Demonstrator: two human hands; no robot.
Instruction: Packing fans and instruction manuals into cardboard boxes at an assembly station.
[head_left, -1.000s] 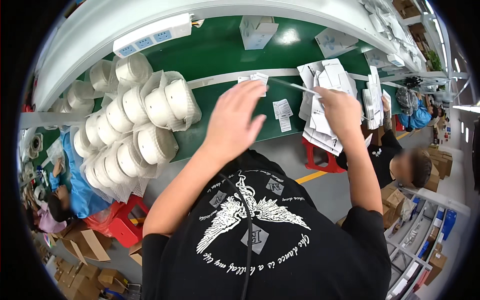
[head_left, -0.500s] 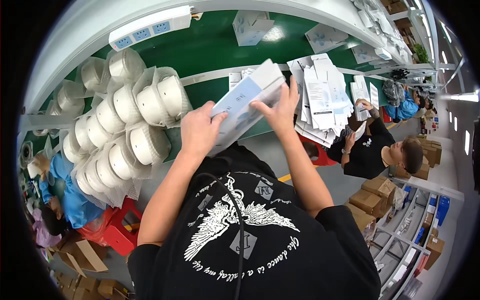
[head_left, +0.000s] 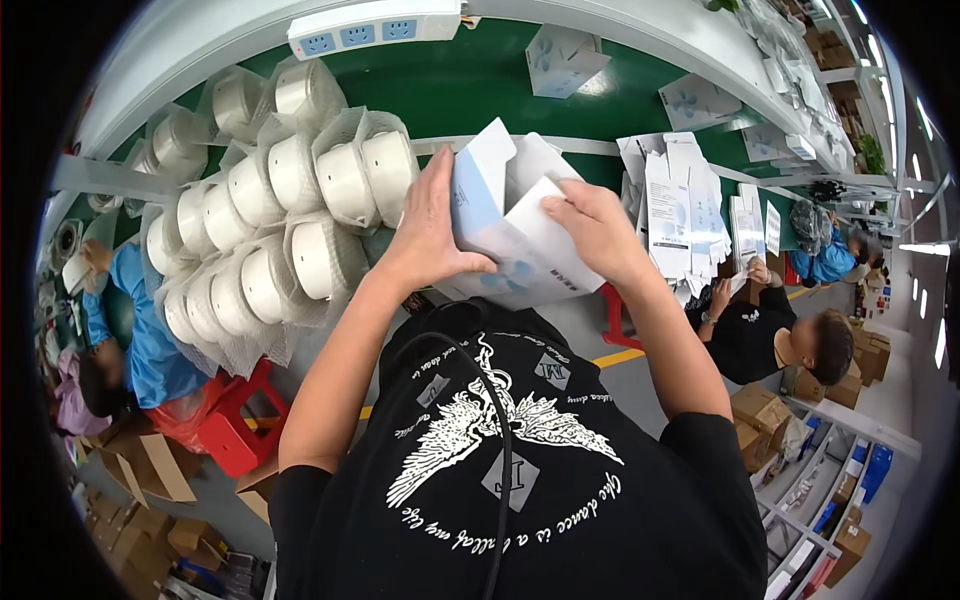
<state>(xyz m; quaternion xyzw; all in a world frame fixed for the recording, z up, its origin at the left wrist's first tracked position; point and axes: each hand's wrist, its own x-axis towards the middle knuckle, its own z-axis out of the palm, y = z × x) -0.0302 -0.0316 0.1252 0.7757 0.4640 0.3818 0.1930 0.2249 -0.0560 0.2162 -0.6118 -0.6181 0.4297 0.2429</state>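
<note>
In front of my chest is a white and pale-blue cardboard box [head_left: 530,270], spread into shape with its top flaps standing up. My left hand [head_left: 432,235] presses along its left side, thumb across the near face and fingers up the side. My right hand [head_left: 597,232] grips the right edge, thumb on a white flap [head_left: 540,205]. Left of the box, rows of white cylindrical units [head_left: 265,180] in bubble wrap stand close to my left hand. To the right lies a heap of flat white cartons [head_left: 680,205].
A white power strip [head_left: 375,33] runs along the shelf edge. Formed boxes [head_left: 563,62] stand on the green bench [head_left: 450,85] at the back. A co-worker in black [head_left: 760,330] sits at the right, another in blue [head_left: 150,330] at the left. A red stool [head_left: 235,420] stands at lower left.
The flattened carton in my hands has been opened out into a box. My right hand has come down onto its flap. The view has shifted, so the bench things appear farther right.
</note>
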